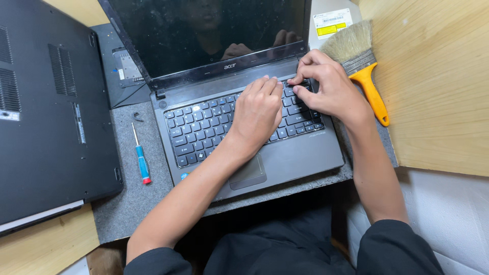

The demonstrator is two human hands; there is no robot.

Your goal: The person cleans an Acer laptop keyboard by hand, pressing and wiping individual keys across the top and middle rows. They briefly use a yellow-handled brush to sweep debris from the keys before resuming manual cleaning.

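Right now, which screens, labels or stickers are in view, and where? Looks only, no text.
Laptop screen: top centre, tilted back above the keyboard both hands rest on; dark, off, dusty, reflecting a person.
White label: top right, behind the screen edge, rectangular with a yellow block.
Label strip: on the closed black laptop at left, narrow, dark with pale print.
White sticker: left edge of that laptop, partly cut off.
Small blue sticker: open laptop's palm rest, lower left.

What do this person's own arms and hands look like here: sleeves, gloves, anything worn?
Both hands are bare: no gloves, and no rings or watch that the head view shows on the left hand or right hand. The forearms are bare too, with dark sleeves pushed up to about the elbows.
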